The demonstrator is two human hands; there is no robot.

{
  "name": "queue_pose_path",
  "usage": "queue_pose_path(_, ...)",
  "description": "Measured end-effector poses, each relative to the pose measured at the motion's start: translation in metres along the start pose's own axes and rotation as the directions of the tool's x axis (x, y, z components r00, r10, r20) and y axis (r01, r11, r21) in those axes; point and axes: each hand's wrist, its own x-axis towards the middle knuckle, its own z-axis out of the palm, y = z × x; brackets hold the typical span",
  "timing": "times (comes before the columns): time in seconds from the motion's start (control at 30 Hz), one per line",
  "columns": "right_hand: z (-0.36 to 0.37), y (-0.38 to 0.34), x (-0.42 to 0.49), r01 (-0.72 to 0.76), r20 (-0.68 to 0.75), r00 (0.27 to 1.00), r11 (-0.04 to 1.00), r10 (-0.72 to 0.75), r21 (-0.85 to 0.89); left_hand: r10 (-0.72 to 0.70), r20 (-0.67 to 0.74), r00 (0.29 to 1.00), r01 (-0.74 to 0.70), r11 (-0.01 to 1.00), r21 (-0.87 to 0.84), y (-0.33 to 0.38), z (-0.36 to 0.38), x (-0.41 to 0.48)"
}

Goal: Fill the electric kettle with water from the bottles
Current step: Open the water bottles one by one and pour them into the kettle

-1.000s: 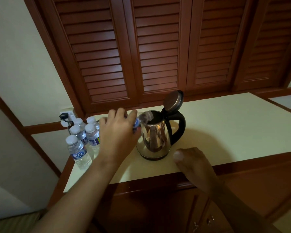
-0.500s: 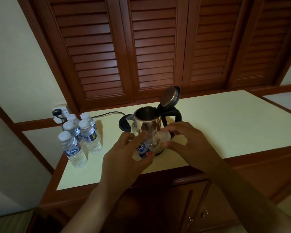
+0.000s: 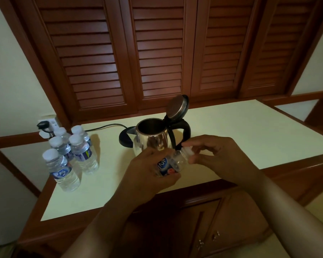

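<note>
while left hand (image 3: 147,174) grips a bottle (image 3: 176,160) and right hand (image 3: 224,161) pinches its cap (image 3: 187,150), five bottles (image 3: 71,155) stand near the kettle (image 3: 151,140).

I saw a kettle (image 3: 151,144) of polished, mirror-bright metal, with a matt black plastic handle (image 3: 185,127) and base (image 3: 125,138). The bottle (image 3: 173,161) nearest me was clear, glossy plastic with a shiny printed label, and its cap (image 3: 187,150) looked like white plastic. The counter (image 3: 231,131) was smooth, pale and matt. The louvred doors (image 3: 157,53) were satin-varnished wood.
</note>
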Motion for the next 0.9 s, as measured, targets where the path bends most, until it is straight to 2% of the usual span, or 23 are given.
queue_pose_path(0.1,-0.013,0.001,0.001,-0.006,0.03,1.0,1.0,0.006,0.007,-0.029,0.055,0.998,0.038,0.984,-0.174,0.004,0.009,0.008)
queue_pose_path(0.2,-0.029,-0.002,0.003,-0.051,0.068,0.996,0.999,0.05,0.015,-0.056,0.14,0.989,0.104,0.925,-0.366,0.007,0.02,0.016)
queue_pose_path(0.37,-0.06,-0.011,0.005,-0.116,0.143,0.983,0.993,0.111,0.024,-0.091,0.292,0.952,0.265,0.721,-0.641,0.014,0.043,0.034)
queue_pose_path(0.47,-0.081,-0.015,0.005,-0.145,0.165,0.976,0.989,0.14,0.022,-0.096,0.36,0.928,0.339,0.62,-0.708,0.019,0.06,0.052)
queue_pose_path(0.63,-0.119,0.001,0.011,-0.136,0.087,0.986,0.986,0.144,-0.094,-0.021,0.483,0.875,0.416,0.542,-0.731,0.031,0.09,0.093)
queue_pose_path(0.77,-0.161,0.028,0.023,-0.071,0.054,0.994,0.921,0.099,-0.383,0.009,0.445,0.895,0.363,0.565,-0.741,0.044,0.124,0.133)
queue_pose_path(0.9,-0.211,0.064,0.038,0.044,0.059,0.998,0.863,-0.016,-0.504,-0.002,0.362,0.932,0.295,0.587,-0.754,0.068,0.16,0.178)
